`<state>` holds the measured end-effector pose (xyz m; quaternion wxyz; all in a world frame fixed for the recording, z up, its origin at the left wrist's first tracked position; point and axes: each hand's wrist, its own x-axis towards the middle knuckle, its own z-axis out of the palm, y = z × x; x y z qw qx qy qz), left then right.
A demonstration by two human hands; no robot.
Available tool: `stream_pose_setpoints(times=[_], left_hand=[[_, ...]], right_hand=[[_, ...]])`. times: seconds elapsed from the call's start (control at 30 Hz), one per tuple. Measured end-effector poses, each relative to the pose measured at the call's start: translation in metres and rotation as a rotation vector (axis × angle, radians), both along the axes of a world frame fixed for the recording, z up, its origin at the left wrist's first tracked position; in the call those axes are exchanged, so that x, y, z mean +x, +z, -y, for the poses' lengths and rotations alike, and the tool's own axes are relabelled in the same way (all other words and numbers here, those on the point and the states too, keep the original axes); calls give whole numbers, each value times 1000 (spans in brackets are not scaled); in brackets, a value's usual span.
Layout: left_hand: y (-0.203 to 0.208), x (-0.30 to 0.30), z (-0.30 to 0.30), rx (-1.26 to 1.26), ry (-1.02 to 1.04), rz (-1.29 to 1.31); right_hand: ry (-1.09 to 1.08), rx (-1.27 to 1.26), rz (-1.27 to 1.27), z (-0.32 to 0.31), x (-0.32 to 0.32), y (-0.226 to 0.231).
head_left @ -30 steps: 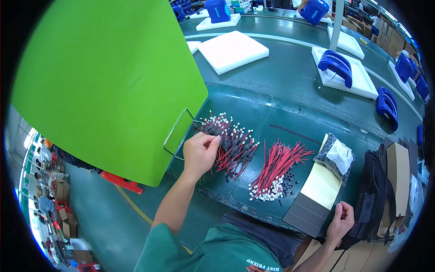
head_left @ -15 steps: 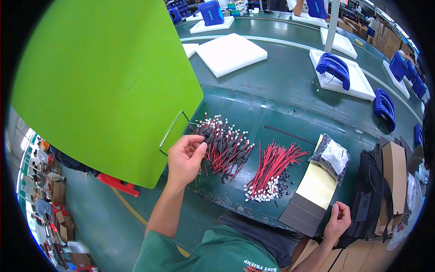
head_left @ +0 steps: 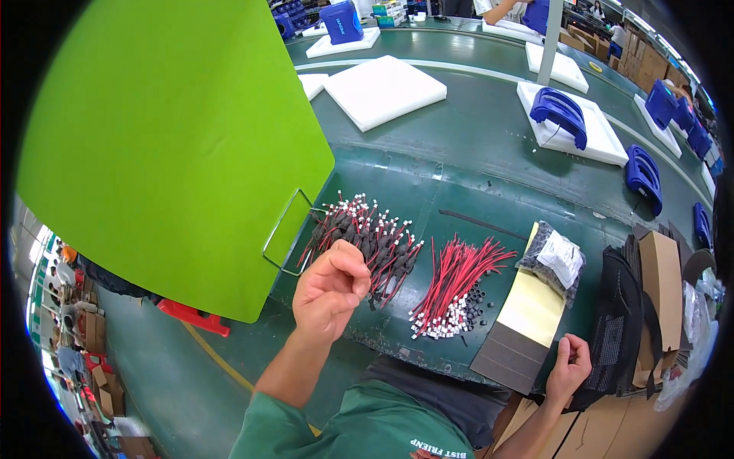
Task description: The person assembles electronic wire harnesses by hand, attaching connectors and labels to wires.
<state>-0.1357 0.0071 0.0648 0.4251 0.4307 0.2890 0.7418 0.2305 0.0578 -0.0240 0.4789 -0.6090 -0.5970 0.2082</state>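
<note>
Your left hand (head_left: 330, 292), fingers curled onto the thumb, shows near the table's (head_left: 405, 187) front edge before the black-sleeved wires (head_left: 391, 243), with bare room behind them, your right curls beside the white-labelled bag's (head_left: 554, 264) board (head_left: 531, 310), and you cannot tell whether either pinches anything.

"What's near the left hand (head_left: 330, 292)?"
"Just beyond its curled fingers, a pile of black-sleeved wires (head_left: 394, 256)."
"And between the hands?"
"Red wires (head_left: 463, 268) with white connectors (head_left: 443, 323), small black rings (head_left: 475, 297) beside them."
"The right hand (head_left: 569, 367)?"
"Loosely curled, just right of a yellow-and-dark board (head_left: 527, 315); a black mesh bag (head_left: 614, 336) lies to that hand's right."
</note>
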Motion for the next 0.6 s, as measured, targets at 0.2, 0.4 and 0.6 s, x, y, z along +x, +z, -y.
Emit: stream_pose_setpoints(times=[0.2,0.4,0.6], left_hand=[[-4,1,7,7,38,-28],[-3,5,6,-25,89,-146],[-21,10,-2,-120,101,-386]], right_hand=[[-2,-30,-25,1,-1,3],[-7,-1,-3,2,3,-2],[-14,-35,-44,0,-4,5]])
